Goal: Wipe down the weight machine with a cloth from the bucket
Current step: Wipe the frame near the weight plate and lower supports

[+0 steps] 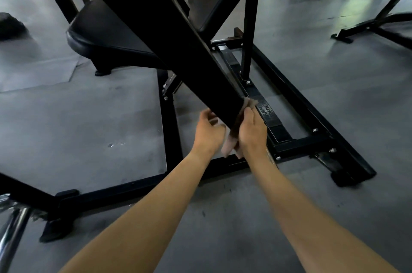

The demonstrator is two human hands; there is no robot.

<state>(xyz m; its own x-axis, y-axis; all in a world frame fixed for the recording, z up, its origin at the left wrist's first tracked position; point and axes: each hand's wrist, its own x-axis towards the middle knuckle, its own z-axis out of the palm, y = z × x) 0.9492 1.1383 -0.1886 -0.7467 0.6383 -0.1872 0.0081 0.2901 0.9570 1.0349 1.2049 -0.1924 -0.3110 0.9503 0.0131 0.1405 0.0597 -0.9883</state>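
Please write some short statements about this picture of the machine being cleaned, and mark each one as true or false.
1. The cloth lies over the lower end of the slanted black beam. True.
2. The cloth is bright blue. False: it is a pale pinkish beige.
3. The right hand holds the cloth against the beam. True.
4. A bucket stands beside the hands. False: no bucket is in view.
5. The left hand rests on the seat pad. False: it is at the beam, opposite the right hand, with its fingers curled.
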